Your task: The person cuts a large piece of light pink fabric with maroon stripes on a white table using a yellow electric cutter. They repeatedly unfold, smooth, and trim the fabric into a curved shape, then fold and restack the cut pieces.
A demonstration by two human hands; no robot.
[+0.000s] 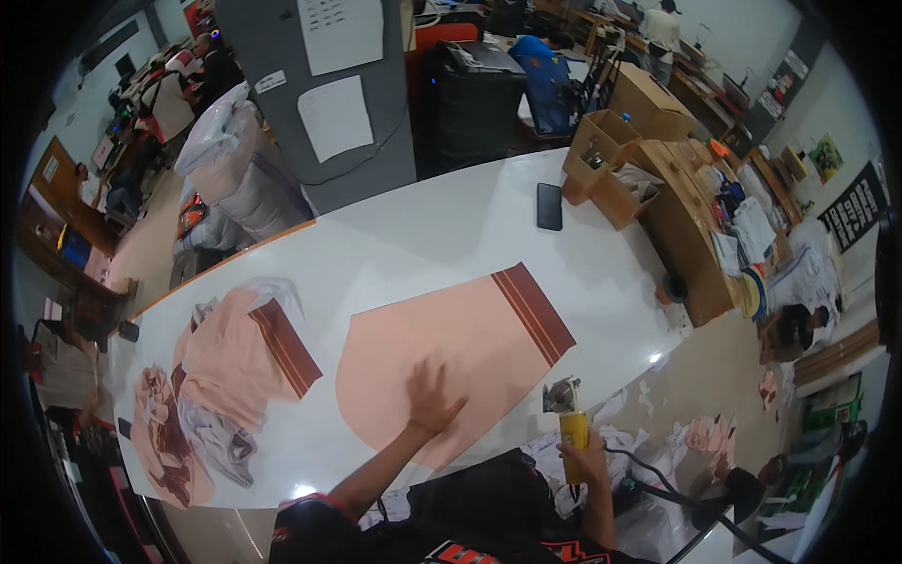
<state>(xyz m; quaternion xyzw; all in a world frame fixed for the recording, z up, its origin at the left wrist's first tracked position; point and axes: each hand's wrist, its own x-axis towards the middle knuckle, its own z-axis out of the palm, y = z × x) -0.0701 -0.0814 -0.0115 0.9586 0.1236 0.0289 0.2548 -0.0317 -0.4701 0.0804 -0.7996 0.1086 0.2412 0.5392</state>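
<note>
By the table's (423, 221) near edge, the right hand (590, 461) grips a yellow corded tool (573, 430); left of that grip, the left hand (432, 399) spreads empty over flat peach cloth (479, 343); a phone (550, 207) lies farther beyond.

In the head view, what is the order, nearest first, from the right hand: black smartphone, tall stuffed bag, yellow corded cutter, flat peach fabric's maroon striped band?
1. Yellow corded cutter: in the right hand.
2. Maroon striped band: right end of the flat peach fabric.
3. Black smartphone: far side of the white table.
4. Tall stuffed bag: beyond the table, at left.
</note>
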